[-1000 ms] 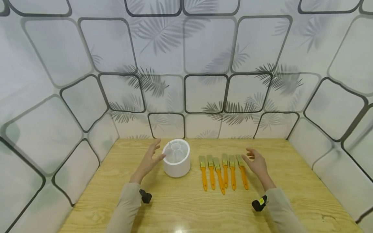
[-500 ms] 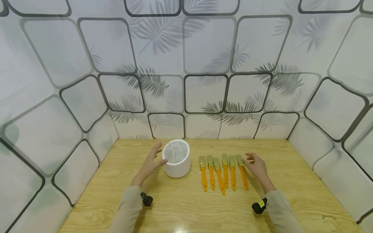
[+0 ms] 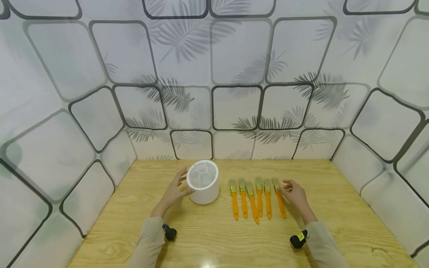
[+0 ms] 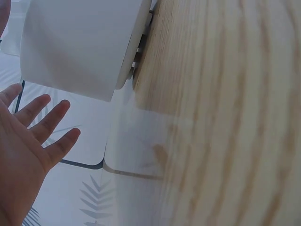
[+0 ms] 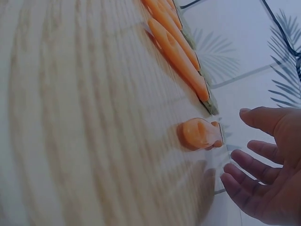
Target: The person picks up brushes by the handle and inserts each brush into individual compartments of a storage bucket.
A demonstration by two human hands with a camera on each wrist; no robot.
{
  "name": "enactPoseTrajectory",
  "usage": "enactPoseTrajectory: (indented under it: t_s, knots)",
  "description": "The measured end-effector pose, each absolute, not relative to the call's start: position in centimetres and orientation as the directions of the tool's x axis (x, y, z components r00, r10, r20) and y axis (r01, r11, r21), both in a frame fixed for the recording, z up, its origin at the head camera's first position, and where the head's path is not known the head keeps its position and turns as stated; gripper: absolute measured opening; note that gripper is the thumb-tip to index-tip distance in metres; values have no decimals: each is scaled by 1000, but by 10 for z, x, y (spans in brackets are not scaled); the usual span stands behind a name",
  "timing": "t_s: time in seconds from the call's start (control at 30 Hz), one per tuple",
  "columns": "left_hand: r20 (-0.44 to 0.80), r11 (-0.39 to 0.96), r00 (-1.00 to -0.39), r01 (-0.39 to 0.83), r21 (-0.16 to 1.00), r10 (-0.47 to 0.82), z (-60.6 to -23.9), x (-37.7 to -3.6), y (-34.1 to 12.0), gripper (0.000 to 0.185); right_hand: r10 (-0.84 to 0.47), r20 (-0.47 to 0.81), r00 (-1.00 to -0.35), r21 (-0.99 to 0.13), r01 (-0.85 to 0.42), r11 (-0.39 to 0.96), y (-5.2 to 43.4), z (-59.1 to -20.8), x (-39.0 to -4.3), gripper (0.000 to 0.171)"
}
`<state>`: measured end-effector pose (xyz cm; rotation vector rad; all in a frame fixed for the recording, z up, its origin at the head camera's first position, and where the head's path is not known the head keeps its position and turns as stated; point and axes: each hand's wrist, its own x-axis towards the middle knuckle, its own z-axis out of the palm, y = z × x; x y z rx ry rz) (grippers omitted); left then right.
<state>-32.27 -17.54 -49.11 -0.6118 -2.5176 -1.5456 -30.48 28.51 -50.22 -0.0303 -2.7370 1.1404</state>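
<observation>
A white round organizer [image 3: 204, 195] with clear dividers inside stands on the table, left of centre. My left hand [image 3: 171, 192] is at its left side, fingers spread and thumb toward the front wall; the left wrist view shows that hand [image 4: 26, 141] with the fingers apart below the white wall [image 4: 80, 52]. To the right, several paintbrushes with orange handles lie in a row, bristles away from me. My right hand [image 3: 295, 195] is beside the rightmost paintbrush [image 3: 281, 204], thumb overlapping its ferrule area in the head view. In the right wrist view the relaxed fingers [image 5: 251, 176] hold nothing.
Other paintbrushes [image 3: 234, 206] lie close together between the organizer and the right hand. The wooden table [image 3: 214, 242] is bounded by a patterned white wall covering [image 3: 234, 145] at the back and both sides. Each wrist wears a small black camera [image 3: 170, 233].
My left hand has shifted slightly right and nearer to me, closer round the organizer. The right hand has lowered a little toward the rightmost paintbrush. Organizer and paintbrushes stay in place.
</observation>
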Motion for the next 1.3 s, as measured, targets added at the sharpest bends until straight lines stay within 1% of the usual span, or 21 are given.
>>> enactPoseTrajectory:
  t_s: [0.07,0.17,0.23,0.47,0.57,1.03,1.3]
  knots:
    - [314,396,-913,398,828,261,-501,-328,-176,93,89,153,-984,-706,-46,706,286,-504,-305,50]
    - [300,400,-917,387,831,264,-502,-328,-175,94,96,158,-983,-708,-45,705,286,-507,-304,50]
    - [284,404,-921,374,835,266,-500,-326,-174,95,96,156,-983,-706,-43,707,286,-507,-304,50]
    - [252,391,-921,358,848,296,-477,-306,-168,93,72,122,-990,-702,-35,711,284,-508,-302,53]
    - [240,382,-923,348,856,301,-474,-304,-167,94,76,124,-989,-692,-32,721,284,-509,-303,53]
    - [256,344,-921,351,871,293,-476,-306,-164,95,63,83,-995,-686,-11,728,285,-511,-304,57]
    - [213,352,-937,306,885,277,-477,-305,-163,95,55,64,-996,-686,-4,728,285,-513,-306,57]
